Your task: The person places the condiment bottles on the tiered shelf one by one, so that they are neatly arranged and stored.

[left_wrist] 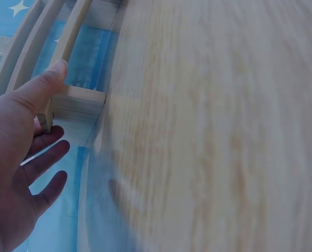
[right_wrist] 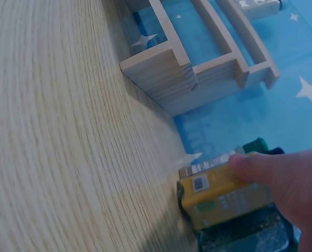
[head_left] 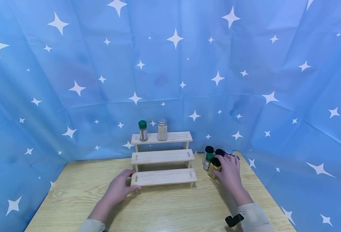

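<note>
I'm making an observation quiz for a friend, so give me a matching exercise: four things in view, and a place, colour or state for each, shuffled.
1. left hand
2. right hand
3. silver-capped jar
4. backdrop

A. on the top tier
B. blue, star-patterned
C. touching the yellow jar
D. gripping the bottom tier

Pairs: 1-D, 2-C, 3-A, 4-B

Pale wooden table (head_left: pixel 164 206): tiered rack (head_left: pixel 163 157), clustered jars (head_left: pixel 213 169).

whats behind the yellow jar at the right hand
Behind the yellow jar stand a green-capped jar and a black-capped jar; another black lid shows further right. The right hand covers part of the group, so their number is unclear.
</note>
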A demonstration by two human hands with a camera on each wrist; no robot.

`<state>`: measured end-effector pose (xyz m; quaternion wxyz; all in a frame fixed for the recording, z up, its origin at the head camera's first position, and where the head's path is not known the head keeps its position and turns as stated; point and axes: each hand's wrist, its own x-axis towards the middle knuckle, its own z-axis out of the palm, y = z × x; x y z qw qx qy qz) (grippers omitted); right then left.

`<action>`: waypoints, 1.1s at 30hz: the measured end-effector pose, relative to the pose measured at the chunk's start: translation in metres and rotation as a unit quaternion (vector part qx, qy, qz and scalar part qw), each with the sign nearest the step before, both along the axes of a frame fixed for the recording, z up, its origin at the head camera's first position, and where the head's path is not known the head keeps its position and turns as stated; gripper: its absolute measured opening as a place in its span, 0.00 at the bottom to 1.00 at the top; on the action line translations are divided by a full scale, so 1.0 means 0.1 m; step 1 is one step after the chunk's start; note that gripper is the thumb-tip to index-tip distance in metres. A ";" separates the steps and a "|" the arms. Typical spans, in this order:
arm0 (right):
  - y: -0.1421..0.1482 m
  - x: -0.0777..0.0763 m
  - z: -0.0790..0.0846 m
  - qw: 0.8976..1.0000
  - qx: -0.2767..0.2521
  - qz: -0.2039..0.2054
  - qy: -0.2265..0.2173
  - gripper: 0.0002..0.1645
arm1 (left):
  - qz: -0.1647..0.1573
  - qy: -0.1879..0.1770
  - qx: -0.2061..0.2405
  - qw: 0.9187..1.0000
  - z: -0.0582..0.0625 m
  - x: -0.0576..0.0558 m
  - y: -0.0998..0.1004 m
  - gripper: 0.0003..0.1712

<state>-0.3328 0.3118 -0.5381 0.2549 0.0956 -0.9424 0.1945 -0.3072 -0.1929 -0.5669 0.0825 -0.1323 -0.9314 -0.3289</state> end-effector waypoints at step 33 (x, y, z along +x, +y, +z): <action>-0.19 -0.05 0.75 0.941 -0.285 0.176 -0.053 0.36 | -0.003 0.001 0.011 1.000 0.02 0.02 0.01 0.43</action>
